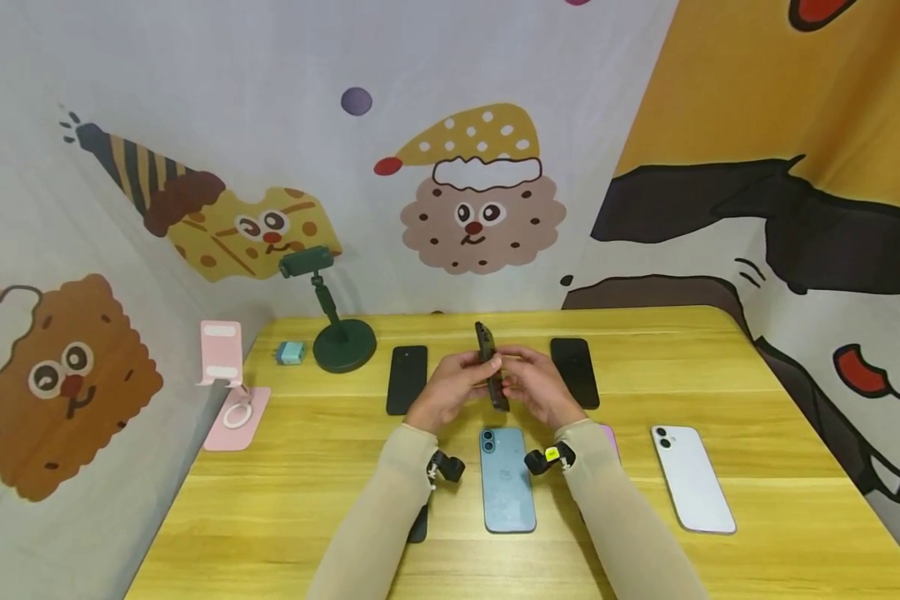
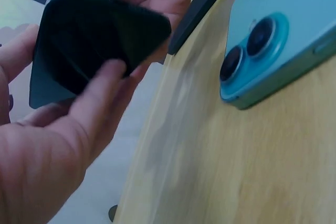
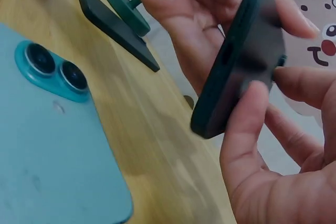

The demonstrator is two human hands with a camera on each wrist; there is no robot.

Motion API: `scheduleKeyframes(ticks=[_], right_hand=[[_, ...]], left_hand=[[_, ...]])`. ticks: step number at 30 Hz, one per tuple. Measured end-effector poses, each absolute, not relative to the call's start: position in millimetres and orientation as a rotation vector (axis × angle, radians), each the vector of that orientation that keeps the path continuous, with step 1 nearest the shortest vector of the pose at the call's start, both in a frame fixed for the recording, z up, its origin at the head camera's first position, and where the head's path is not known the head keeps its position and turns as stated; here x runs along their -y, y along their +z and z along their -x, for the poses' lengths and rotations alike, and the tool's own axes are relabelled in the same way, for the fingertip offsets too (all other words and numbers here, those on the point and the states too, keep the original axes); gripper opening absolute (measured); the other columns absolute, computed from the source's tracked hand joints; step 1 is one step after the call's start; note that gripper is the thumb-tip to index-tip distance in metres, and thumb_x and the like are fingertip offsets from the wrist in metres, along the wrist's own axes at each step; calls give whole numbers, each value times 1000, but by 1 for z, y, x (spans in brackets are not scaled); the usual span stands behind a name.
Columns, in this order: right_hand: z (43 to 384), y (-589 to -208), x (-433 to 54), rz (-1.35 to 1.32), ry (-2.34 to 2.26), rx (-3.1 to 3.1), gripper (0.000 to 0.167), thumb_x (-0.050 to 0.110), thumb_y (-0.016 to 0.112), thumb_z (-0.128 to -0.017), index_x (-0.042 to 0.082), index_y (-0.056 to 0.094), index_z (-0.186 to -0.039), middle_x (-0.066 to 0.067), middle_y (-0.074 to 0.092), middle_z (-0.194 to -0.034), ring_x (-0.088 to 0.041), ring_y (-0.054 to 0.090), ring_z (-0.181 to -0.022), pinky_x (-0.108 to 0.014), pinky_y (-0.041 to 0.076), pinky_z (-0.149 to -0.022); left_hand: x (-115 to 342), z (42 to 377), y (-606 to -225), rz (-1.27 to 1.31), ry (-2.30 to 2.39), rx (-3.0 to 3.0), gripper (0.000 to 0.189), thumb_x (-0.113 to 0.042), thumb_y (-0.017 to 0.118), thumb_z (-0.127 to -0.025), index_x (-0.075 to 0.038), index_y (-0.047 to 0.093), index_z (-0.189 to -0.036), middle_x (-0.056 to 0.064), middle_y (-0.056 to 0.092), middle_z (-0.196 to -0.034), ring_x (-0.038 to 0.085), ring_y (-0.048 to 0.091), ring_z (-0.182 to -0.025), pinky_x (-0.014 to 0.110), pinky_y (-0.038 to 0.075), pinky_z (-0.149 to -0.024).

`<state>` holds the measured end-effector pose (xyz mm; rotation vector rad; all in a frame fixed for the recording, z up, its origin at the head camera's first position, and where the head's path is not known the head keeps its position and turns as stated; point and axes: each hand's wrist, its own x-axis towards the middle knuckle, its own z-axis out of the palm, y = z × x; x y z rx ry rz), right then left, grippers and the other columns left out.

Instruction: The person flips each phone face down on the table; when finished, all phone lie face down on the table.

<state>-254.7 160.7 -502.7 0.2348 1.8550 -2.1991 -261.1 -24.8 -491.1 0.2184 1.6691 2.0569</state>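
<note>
Above the table, a dark smartphone (image 1: 485, 337) stands nearly edge-on between both hands. My left hand (image 1: 453, 387) grips it from the left, its thumb across the phone's near side. From the other side my right hand (image 1: 536, 385) pinches the lower part, with the thumb on the flat face in the right wrist view. That view also shows the port end of the dark phone (image 3: 226, 72). Below the hands lies a light blue phone (image 1: 507, 492), back up, its two camera lenses showing.
Black phones (image 1: 407, 381) (image 1: 575, 372) lie on either side of the hands. A white phone (image 1: 696, 483) lies right; a pink phone (image 1: 610, 437) and a dark one (image 1: 419, 527) are partly under the sleeves. Back left are a green stand (image 1: 345, 346), blue plug (image 1: 291, 353) and pink stand (image 1: 221, 350).
</note>
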Motion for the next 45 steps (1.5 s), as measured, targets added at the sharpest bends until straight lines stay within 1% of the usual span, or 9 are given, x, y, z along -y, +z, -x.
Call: scheduleKeyframes(ticks=[3, 7, 13, 18, 23, 25, 32, 40, 45], right_hand=[[255, -504, -163, -231, -2187, -1886, 38, 22, 74, -100, 16, 68, -137, -1, 67, -94, -10, 55, -63, -21, 51, -55], [257, -508, -167, -224, -2186, -1909, 38, 21, 73, -101, 18, 68, -139, 2, 61, -80, -9, 47, -59, -21, 41, -51], [259, -512, -174, -252, -2206, -1904, 40, 19, 73, -101, 18, 65, -140, 4, 57, -69, -9, 49, -58, -21, 41, -51], [263, -509, -178, -250, -2210, -1917, 41, 17, 73, -101, 16, 64, -140, 2, 70, -79, -11, 59, -62, -23, 50, -54], [268, -506, -180, -238, -2160, -1992, 42, 16, 72, -101, 15, 63, -141, 0, 75, -93, -13, 66, -72, -26, 60, -61], [271, -506, -181, -245, -2138, -2020, 41, 16, 72, -101, 16, 64, -141, -1, 74, -95, -14, 66, -74, -27, 61, -62], [279, -515, -182, -271, -2078, -2065, 42, 16, 71, -102, 15, 63, -143, -2, 70, -90, -14, 63, -71, -27, 61, -62], [286, -525, -179, -234, -1994, -2195, 41, 15, 70, -103, 12, 64, -143, -12, 73, -102, -19, 67, -76, -28, 62, -64], [288, -525, -176, -225, -1894, -2330, 38, 13, 70, -102, 9, 67, -140, -16, 72, -104, -20, 68, -77, -30, 64, -64]], left_hand=[[27, 261, -491, -246, 2098, -1596, 48, -24, 67, -106, 2, 58, -147, 21, 63, -144, 36, 65, -133, 45, 55, -110], [30, 262, -492, -277, 2138, -1568, 51, -21, 63, -108, 3, 52, -152, 24, 60, -149, 36, 63, -134, 42, 55, -109], [33, 266, -498, -234, 2169, -1587, 50, -17, 64, -108, 1, 52, -153, 25, 62, -145, 33, 67, -130, 41, 57, -107], [34, 269, -502, -131, 2194, -1655, 52, -16, 68, -106, -3, 53, -153, 21, 65, -139, 27, 71, -121, 38, 61, -100], [34, 272, -506, -59, 2189, -1729, 55, -13, 70, -104, -3, 52, -154, 23, 63, -140, 30, 72, -121, 38, 62, -98], [34, 274, -507, -39, 2182, -1759, 55, -10, 70, -103, -3, 51, -154, 24, 62, -140, 33, 71, -121, 38, 62, -98], [33, 278, -513, -3, 2134, -1847, 56, -1, 70, -100, -4, 52, -154, 24, 61, -141, 34, 71, -121, 38, 62, -97], [33, 282, -520, 18, 2052, -1932, 59, 2, 71, -99, -4, 52, -155, 23, 63, -138, 34, 71, -119, 40, 62, -98], [32, 285, -524, 28, 2006, -1978, 55, 6, 71, -97, -3, 59, -150, 23, 63, -130, 31, 71, -113, 39, 62, -97]])
